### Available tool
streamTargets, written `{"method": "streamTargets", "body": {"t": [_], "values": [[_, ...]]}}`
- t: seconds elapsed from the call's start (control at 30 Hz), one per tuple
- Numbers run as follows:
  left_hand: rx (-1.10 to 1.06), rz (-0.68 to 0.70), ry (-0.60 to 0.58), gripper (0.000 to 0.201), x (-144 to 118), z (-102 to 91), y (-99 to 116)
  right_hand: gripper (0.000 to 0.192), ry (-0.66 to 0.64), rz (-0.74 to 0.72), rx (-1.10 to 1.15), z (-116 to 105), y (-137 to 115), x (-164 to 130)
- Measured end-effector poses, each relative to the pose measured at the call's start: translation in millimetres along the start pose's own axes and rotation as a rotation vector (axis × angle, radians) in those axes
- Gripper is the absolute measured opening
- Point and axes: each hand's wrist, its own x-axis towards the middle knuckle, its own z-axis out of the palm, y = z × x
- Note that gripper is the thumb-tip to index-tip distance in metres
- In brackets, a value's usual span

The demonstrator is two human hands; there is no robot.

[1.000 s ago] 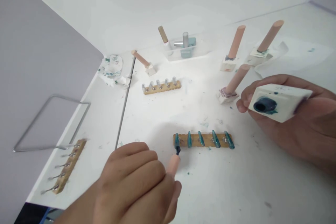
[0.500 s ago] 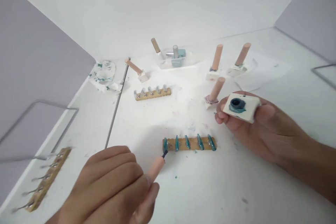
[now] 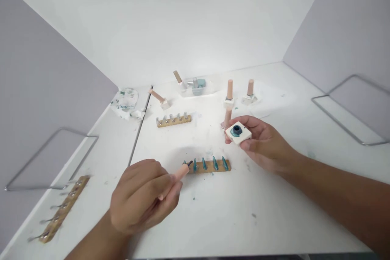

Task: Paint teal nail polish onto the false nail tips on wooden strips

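Observation:
My left hand point(image 3: 146, 195) pinches the peach handle of a nail polish brush point(image 3: 180, 172). Its dark bristles are over the left end of a wooden strip point(image 3: 210, 167) that bears several glossy teal false nails point(image 3: 215, 163). The brush hides most of the leftmost nail; whether the bristles touch it I cannot tell. In my right hand point(image 3: 265, 142) is an uncapped white nail polish bottle point(image 3: 240, 133), held by its sides. Its dark neck faces up toward me, with teal polish smeared around it.
Peach-capped bottles point(image 3: 230, 91) stand at the back right, and another bottle point(image 3: 164, 103) is back left. Behind lies a clear tray point(image 3: 198, 93). A strip with clear nails point(image 3: 173, 120), another strip point(image 3: 65, 209), stained tissue point(image 3: 125, 101) and wire frames point(image 3: 350, 109) are around.
My view has tilted up and drawn back, so more of the table shows. The brush tip has shifted from the lower end of the leftmost nail to over its upper part. Both grips are unchanged.

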Motion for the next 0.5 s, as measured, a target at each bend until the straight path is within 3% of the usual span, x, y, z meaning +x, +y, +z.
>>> {"method": "streamTargets", "body": {"t": [0.07, 0.17, 0.3, 0.5], "values": [[0.024, -0.053, 0.034, 0.022, 3, 2.3, 9, 0.039, -0.030, -0.049, -0.070, 2, -4, -2], [0.031, -0.150, -0.004, 0.014, 7, 5.4, 27, 0.033, -0.045, -0.091, -0.109, 6, -16, -7], [0.059, -0.144, -0.010, 0.010, 13, 13.9, 46, 0.030, -0.006, -0.124, -0.183, 7, -37, -14], [0.127, -0.157, 0.040, 0.015, 16, 35.6, 47, 0.031, 0.013, -0.064, -0.400, -29, -40, -21]]}}
